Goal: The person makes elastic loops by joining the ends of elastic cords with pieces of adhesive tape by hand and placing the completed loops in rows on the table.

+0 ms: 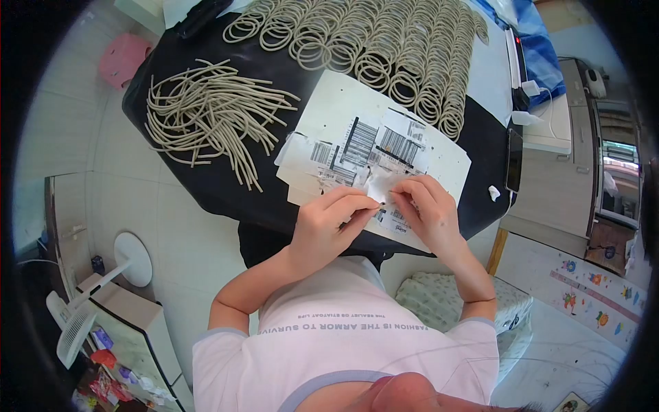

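My left hand [334, 218] is closed in a pinch over the lower edge of a white cardboard sheet [322, 113]. A tiny dark speck shows at its fingertips, too small to name. Close beside it my right hand [429, 211] is also pinched, its fingertips a short gap from the left ones; what they hold, if anything, I cannot make out. Beneath the hands, the sheet carries printed barcode labels [360, 141] and a worn whitish patch. Left of the sheet lies a loose pile of beige cords [213, 113]. Behind it, many beige rings [391, 44] stand in overlapping rows.
Everything lies on a black-covered table [199, 185]. A phone [513, 160] with a cable rests at its right edge, near a crumpled white scrap [493, 193]. A pink bin [124, 60] and a white fan [75, 323] stand to the left. A cushioned seat [439, 295] is at lower right.
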### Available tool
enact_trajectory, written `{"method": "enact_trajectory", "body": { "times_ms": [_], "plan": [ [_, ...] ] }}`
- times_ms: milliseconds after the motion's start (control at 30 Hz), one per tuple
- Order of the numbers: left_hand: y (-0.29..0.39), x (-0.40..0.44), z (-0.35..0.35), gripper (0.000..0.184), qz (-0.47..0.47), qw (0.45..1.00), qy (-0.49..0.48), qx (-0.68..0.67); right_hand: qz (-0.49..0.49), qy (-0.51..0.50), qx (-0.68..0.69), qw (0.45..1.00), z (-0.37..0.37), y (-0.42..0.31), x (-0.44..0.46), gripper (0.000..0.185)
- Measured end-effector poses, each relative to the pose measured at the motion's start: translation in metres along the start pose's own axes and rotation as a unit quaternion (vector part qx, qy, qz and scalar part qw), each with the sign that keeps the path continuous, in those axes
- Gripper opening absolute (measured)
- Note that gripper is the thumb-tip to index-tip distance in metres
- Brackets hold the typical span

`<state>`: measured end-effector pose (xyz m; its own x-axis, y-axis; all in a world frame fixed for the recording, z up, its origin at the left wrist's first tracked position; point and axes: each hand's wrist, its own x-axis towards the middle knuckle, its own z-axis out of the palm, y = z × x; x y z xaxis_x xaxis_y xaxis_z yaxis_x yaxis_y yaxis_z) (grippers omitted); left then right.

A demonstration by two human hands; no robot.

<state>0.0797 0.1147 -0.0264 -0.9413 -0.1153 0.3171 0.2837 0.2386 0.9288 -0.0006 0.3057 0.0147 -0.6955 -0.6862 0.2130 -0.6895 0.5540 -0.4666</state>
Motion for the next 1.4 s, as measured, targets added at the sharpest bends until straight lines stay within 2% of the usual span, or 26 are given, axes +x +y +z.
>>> {"method": "enact_trajectory", "body": {
  "times_ms": [200,333,433,533,633,833,1400],
  "plan": [
    [0.002,0.005,-0.006,0.015,-0.028,0.997,-0.009,-0.073,0.079,0.011,0.123,0.989,-0.009,-0.013,0.004,0.015],
    [0.005,0.007,-0.011,0.014,-0.106,0.978,-0.028,-0.175,0.09,0.017,0.219,0.971,-0.007,-0.015,0.001,0.009],
    [0.004,0.007,-0.014,0.014,-0.146,0.961,-0.038,-0.232,0.166,-0.008,0.389,0.906,-0.003,-0.019,-0.003,0.008],
    [0.006,0.008,-0.017,0.014,-0.167,0.952,-0.048,-0.253,0.214,-0.025,0.451,0.866,-0.003,-0.024,-0.004,0.011],
    [0.006,0.008,-0.018,0.014,-0.173,0.949,-0.053,-0.258,0.228,-0.032,0.485,0.843,-0.004,-0.03,-0.002,0.015],
    [0.007,0.009,-0.02,0.013,-0.183,0.946,-0.058,-0.26,0.232,-0.049,0.495,0.836,-0.007,-0.03,-0.001,0.015],
    [0.004,0.008,-0.019,0.013,-0.191,0.946,-0.065,-0.254,0.226,-0.089,0.488,0.838,-0.013,-0.024,0.004,0.012]
  ]
}}
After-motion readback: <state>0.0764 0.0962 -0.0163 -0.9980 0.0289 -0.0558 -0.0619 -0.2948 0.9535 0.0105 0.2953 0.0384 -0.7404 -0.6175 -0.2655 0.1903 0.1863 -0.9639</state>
